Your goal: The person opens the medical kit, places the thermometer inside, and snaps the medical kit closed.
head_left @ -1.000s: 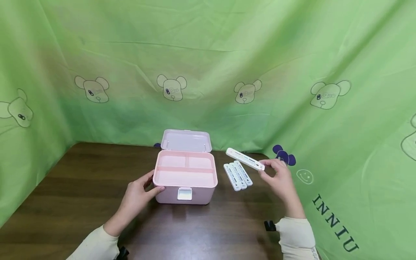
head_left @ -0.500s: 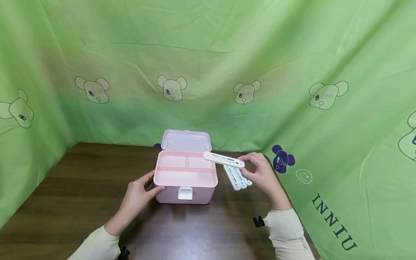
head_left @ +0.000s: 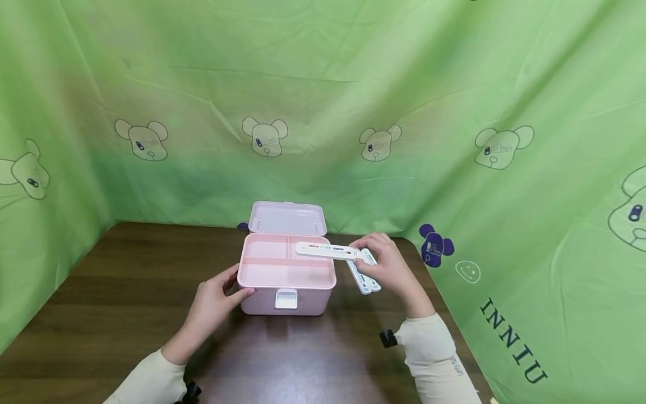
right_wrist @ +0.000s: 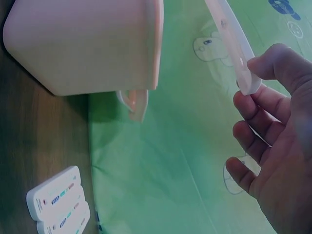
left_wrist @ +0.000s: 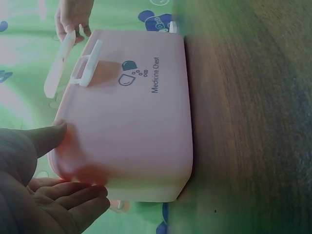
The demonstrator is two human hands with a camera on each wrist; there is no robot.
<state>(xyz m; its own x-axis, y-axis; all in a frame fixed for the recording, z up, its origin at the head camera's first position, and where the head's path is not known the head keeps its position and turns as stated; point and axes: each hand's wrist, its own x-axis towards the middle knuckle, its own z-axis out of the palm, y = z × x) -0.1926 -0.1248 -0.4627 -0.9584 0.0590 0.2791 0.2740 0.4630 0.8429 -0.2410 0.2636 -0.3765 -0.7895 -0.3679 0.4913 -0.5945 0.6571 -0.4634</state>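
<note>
My left hand [head_left: 216, 300] grips the front left corner of a pink medicine box [head_left: 308, 303], thumb on the front and fingers along the side. The box is lettered "Medicine Chest" in the left wrist view; its lid [head_left: 287, 219] stands raised, showing a divided tray [head_left: 282, 275]. With thumb and fingers, my right hand [head_left: 386, 266] pinches one end of a slim white plastic strip [head_left: 323, 251] with printed colour marks. The strip's far end hangs above the tray's right side. Similar white strips [right_wrist: 56, 195] lie on the table right of the box, partly hidden by the right hand in the head view.
A dark wood table [head_left: 136, 297] bears the box. Green printed cloth [head_left: 323, 95] hangs behind and along both sides. The box has a white front latch [head_left: 286, 299], and a handle piece [right_wrist: 134, 103] sticks out by its rim in the right wrist view.
My right hand has moved left with the white strip, from over the other strips to above the tray. The strip has turned closer to level. The left hand has stayed on the box.
</note>
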